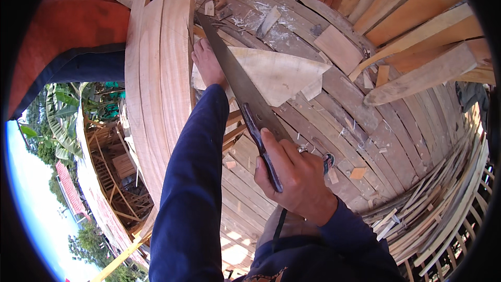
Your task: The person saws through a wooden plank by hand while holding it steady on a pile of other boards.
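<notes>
A handsaw [237, 75] with a long dark metal blade slants up and to the left across a pale board [276, 73]. My right hand [297, 175] is closed round the saw's dark handle, and the index finger lies along it. To the left of the blade, my left hand [210, 63] grips the pale board with its fingers bent near the edge of the tall planks. The blade hides part of the board and of this hand, so the fingertips do not show fully. Where the teeth meet the wood cannot be made out.
Curved upright planks [166, 57] rise at left, with a person in an orange top [83, 26] behind them. Shavings and offcuts [269, 21] litter the plank deck [308, 120]. A thick timber [422, 75] juts in at right, above a pile of thin strips [433, 211].
</notes>
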### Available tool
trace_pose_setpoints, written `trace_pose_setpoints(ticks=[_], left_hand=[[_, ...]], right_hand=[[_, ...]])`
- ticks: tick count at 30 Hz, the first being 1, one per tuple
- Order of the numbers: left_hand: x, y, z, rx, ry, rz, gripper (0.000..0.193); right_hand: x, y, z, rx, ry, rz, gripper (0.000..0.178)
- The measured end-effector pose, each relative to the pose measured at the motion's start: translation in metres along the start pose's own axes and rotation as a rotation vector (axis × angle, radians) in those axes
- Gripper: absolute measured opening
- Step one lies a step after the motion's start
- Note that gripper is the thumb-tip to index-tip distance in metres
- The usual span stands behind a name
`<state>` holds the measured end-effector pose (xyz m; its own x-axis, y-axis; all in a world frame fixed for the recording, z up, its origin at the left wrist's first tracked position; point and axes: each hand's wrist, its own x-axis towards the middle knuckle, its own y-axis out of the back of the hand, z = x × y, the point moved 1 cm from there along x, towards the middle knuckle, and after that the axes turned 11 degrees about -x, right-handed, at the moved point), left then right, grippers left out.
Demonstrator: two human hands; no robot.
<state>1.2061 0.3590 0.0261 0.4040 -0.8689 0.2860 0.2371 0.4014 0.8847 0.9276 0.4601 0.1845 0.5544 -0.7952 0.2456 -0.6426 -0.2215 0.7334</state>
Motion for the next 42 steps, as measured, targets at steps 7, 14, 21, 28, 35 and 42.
trace_pose_setpoints(ticks=[7,14,21,28,35,42], left_hand=[[0.002,0.001,0.008,-0.141,0.131,0.048,0.021],[0.003,0.003,0.008,-0.139,0.142,0.041,0.021],[0.003,0.002,0.001,-0.083,0.071,0.008,0.022],[0.002,0.005,0.011,-0.151,0.151,0.051,0.023],[0.004,-0.001,-0.009,-0.050,0.079,0.015,0.025],[0.003,0.001,0.007,-0.161,0.109,0.049,0.022]], right_hand=[[-0.042,0.018,0.016,0.076,-0.053,-0.031,0.051],[-0.036,0.013,0.020,0.044,-0.045,0.002,0.049],[-0.003,-0.013,0.018,0.064,-0.063,0.000,0.049],[-0.051,0.024,0.024,0.061,-0.049,-0.053,0.050],[0.004,-0.012,0.017,0.130,-0.052,-0.003,0.045],[-0.051,0.014,0.026,0.041,-0.070,-0.055,0.049]])
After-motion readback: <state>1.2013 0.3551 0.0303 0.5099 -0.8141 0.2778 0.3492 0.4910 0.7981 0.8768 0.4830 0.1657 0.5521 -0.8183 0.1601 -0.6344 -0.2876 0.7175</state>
